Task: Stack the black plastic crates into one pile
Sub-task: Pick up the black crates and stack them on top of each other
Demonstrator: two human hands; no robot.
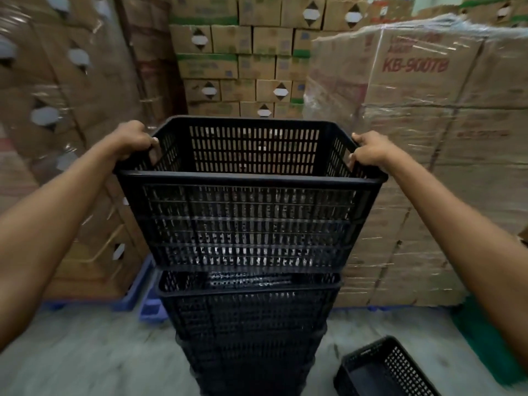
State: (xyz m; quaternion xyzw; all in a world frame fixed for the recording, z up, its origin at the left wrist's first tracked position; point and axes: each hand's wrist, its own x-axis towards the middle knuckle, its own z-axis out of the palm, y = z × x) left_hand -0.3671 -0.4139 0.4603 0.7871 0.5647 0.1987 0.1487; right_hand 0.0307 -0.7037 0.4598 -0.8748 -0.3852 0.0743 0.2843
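Head cam: we grip top crate [251, 212] w/ left hand [134, 141] & right hand [368, 151], fingers curled over its side rims, just above pile [248, 318].

Red print "KB-900TB" on shrink-wrapped carton [423, 70] at right — other box labels too blurred to read.

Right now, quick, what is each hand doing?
Left hand: closed on the left rim of the top crate, holding it.
Right hand: closed on the right rim of the same crate.
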